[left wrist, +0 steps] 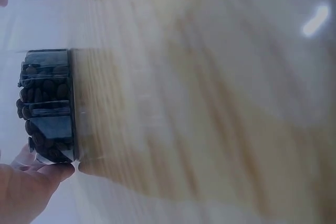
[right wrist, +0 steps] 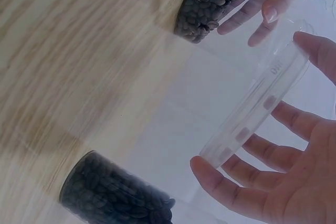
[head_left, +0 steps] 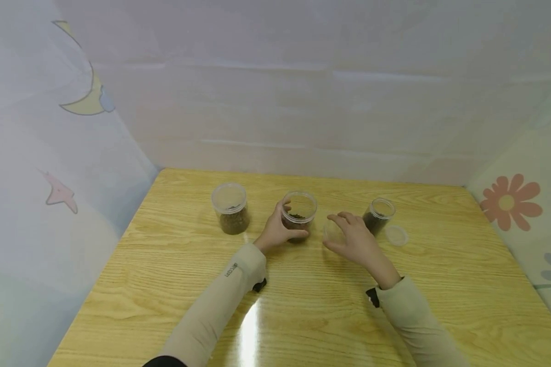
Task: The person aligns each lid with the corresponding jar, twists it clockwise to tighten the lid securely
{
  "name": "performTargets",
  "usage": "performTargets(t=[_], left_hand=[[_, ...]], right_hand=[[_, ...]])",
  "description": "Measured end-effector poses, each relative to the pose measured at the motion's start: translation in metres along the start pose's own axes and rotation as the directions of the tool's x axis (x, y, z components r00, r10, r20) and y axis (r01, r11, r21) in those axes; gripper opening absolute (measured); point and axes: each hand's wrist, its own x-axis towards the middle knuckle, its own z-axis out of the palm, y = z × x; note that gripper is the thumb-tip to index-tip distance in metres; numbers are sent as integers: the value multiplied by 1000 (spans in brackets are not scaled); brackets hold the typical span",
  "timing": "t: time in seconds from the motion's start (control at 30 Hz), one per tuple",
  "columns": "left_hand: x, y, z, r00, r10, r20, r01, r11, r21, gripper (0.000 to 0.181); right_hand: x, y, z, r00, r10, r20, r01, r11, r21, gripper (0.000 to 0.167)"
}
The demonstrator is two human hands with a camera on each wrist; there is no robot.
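Observation:
My left hand (head_left: 274,230) grips a clear round jar (head_left: 299,219) standing open on the table. Dark coffee beans (left wrist: 47,90) fill its lower part. To the right of that jar, my right hand (head_left: 354,240) holds a clear round lid (right wrist: 254,103) on edge, fingers and thumb spread around its rim. The lid is apart from the jar. Just beyond my right hand stands a narrower jar (head_left: 377,219) of coffee beans, partly hidden by the hand in the head view.
A wide clear jar (head_left: 231,214), partly filled with dark beans, stands to the left. A small translucent lid (head_left: 397,235) lies flat beside the narrower jar. The wooden table (head_left: 298,316) meets a pale cloth backdrop (head_left: 275,122) at its far edge.

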Motion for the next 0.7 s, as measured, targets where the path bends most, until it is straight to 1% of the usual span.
performTargets(t=[0.27,0.4,0.63,0.7], left_hand=[[-2,-5,-2,1000,9,18,-9,1000,-1,98],[-3,-3,-2,1000,-2,23,2,1000,21,99],[-5,1,-3,999,-14,36,13,1000,19,99],[-6,2,-4,999,-20,38,19,999,31,99]], right_hand=[[-4,1,3,999,-12,-38,13,1000,23,61],[-6,1,5,999,-8,-38,10,999,35,61],[-7,2,9,999,-11,-38,12,999,45,62],[-8,2,9,999,-12,-36,14,999,53,63]])
